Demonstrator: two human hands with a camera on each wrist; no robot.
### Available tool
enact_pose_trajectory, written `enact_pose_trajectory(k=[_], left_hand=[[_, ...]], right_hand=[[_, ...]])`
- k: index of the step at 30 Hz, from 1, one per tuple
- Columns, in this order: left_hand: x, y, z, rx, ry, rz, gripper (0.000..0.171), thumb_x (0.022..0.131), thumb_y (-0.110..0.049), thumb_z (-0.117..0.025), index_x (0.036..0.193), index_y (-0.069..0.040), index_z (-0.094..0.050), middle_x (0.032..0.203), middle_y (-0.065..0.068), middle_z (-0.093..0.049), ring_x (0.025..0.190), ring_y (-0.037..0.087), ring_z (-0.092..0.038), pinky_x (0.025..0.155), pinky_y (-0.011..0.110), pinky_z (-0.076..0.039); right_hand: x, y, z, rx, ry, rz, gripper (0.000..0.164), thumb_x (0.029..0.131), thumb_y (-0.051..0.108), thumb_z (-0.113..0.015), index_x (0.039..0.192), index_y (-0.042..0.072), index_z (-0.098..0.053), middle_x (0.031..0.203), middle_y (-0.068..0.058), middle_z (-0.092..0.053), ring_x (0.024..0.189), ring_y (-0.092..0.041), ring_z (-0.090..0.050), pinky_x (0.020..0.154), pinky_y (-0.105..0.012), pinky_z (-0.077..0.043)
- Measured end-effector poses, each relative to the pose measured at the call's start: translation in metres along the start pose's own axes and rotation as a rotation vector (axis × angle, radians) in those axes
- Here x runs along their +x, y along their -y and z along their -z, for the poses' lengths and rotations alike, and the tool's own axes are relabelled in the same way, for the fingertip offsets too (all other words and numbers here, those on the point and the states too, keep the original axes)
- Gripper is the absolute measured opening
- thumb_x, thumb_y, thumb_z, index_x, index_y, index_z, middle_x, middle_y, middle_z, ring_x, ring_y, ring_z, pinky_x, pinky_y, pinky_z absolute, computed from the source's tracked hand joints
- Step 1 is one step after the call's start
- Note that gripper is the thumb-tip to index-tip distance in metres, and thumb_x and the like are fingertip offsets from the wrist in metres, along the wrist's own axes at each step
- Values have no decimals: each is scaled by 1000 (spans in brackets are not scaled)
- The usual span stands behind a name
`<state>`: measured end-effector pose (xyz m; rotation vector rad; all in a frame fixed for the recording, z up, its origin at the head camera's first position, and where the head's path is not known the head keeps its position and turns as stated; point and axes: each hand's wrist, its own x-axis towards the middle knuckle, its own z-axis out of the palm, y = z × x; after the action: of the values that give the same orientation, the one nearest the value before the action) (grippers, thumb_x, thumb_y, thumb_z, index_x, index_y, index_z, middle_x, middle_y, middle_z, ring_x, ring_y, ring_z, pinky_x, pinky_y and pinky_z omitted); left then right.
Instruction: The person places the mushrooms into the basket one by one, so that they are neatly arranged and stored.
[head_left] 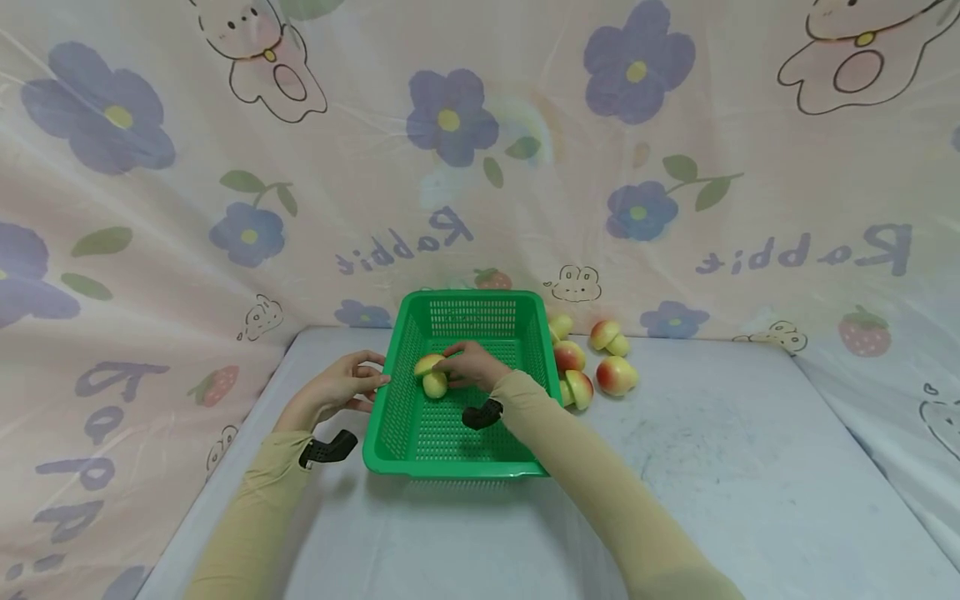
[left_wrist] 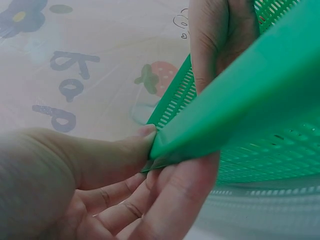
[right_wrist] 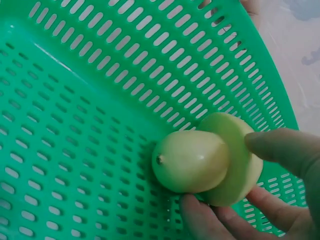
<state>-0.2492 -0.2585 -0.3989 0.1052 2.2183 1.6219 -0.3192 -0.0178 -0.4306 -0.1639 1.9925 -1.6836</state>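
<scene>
A green basket (head_left: 450,468) stood on the white tabletop (head_left: 735,475), and a mushroom (head_left: 433,383) was inside it, toward nine o'clock from the basket's middle. The right hand (head_left: 478,367) reached in from about four o'clock and grasped that mushroom by its cap, the thumb on one side and other fingers on the opposite side. In the right wrist view, the mushroom's rounded stem pointed to about nine o'clock, close to the basket's slotted wall. The left hand (head_left: 339,387) was at nine o'clock of the basket, pinching its rim between the thumb and the fingers beneath.

Outside the basket, five more mushrooms (head_left: 617,376) lay on the tabletop between two and three o'clock. Three were just beside the basket wall, and two lay a little farther out; several had red patches on yellow caps. Both arms wore beige sleeves (head_left: 585,458), with a black device (head_left: 327,450) at each wrist. Behind, at twelve o'clock, hung a pale cloth (head_left: 540,183) printed with purple flowers, rabbits and lettering.
</scene>
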Motion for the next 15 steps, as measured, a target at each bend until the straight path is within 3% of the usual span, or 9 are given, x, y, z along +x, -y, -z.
enact_pose_trajectory(k=[7,15], left_hand=[[0,0,0,7,-3,-9,53,97,-16,-60,140,1,-33,99,12,-58,72,16,-59,65,33,-58],[0,2,0,8,-10,1,53,97,-17,-60,139,-1,-34,99,11,-58,72,17,-58,65,33,-57]], right_hand=[[0,0,3,-14,13,-8,48,91,9,-64,132,-4,-45,123,-24,-48,111,-39,-53,92,-46,-49],[-9,8,18,19,28,-32,45,96,18,-58,135,-1,-46,137,-23,-43,127,-43,-41,100,-52,-41]])
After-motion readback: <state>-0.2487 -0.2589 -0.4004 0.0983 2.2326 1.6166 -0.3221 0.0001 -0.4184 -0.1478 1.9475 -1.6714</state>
